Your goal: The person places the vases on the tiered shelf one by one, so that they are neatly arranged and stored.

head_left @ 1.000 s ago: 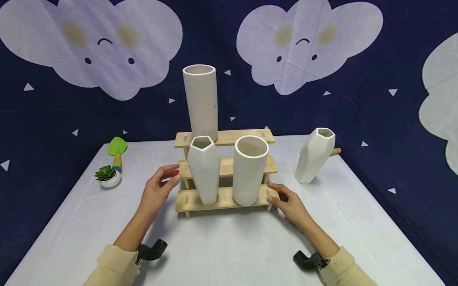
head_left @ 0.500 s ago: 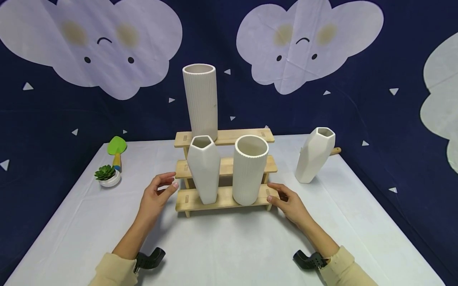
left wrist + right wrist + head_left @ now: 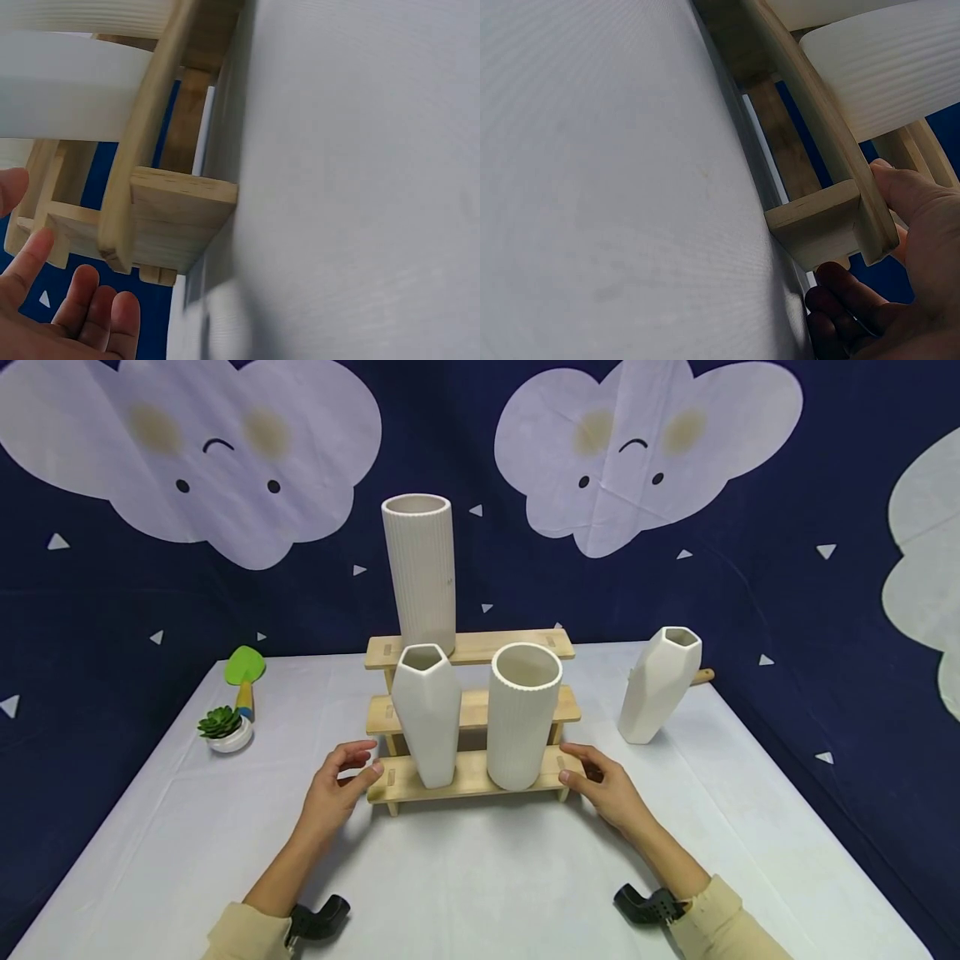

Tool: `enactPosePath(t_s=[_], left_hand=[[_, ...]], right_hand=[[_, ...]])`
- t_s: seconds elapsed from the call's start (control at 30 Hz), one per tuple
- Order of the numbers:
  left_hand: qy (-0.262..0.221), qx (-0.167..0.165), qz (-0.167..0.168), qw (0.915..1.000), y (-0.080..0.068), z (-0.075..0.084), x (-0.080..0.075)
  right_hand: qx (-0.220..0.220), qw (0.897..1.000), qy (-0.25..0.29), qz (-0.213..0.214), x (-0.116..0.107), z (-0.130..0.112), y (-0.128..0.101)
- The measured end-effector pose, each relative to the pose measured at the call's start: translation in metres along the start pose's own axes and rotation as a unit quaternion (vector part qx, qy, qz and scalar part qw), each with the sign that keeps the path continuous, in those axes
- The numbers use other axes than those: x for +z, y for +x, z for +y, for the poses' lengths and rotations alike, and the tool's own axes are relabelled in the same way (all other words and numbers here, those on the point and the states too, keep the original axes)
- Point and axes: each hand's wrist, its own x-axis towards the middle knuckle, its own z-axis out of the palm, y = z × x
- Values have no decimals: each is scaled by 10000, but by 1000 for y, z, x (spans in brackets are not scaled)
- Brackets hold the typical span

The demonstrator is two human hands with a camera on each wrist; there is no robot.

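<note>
White table (image 3: 187,827) fills the lower view. Wooden 3-tier rack (image 3: 471,648) stands mid-table w/ a tall ribbed vase (image 3: 419,568) on top tier, a faceted vase (image 3: 426,714) and a wide ribbed vase (image 3: 522,714) on the bottom tier. Second faceted vase (image 3: 660,685) stands apart, right of rack. Right hand (image 3: 611,789) grips the bottom tier's right end (thumb on top). Left hand (image 3: 335,785) is half open at the left end, fingertips just beside it; contact unclear. Small succulent pot (image 3: 222,729) far left.
</note>
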Motion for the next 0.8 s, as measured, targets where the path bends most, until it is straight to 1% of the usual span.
enactPosePath(t_s=[0.27,0.4,0.57,0.8], left_hand=[[53,-61,-75,9999,-2,-7,3],[122,-92,-72,9999,-2,-12,5],[186,-221,-85,9995,-2,-16,6],[217,-417,-196,9987,-4,-18,7]], right_hand=[[-89,10000,5,7,1,-4,-1],[-41,9999,-101,50,1,-4,-1],[-2,9997,-229,97,1,-1,0],[60,9994,-314,108,0,-2,-1]])
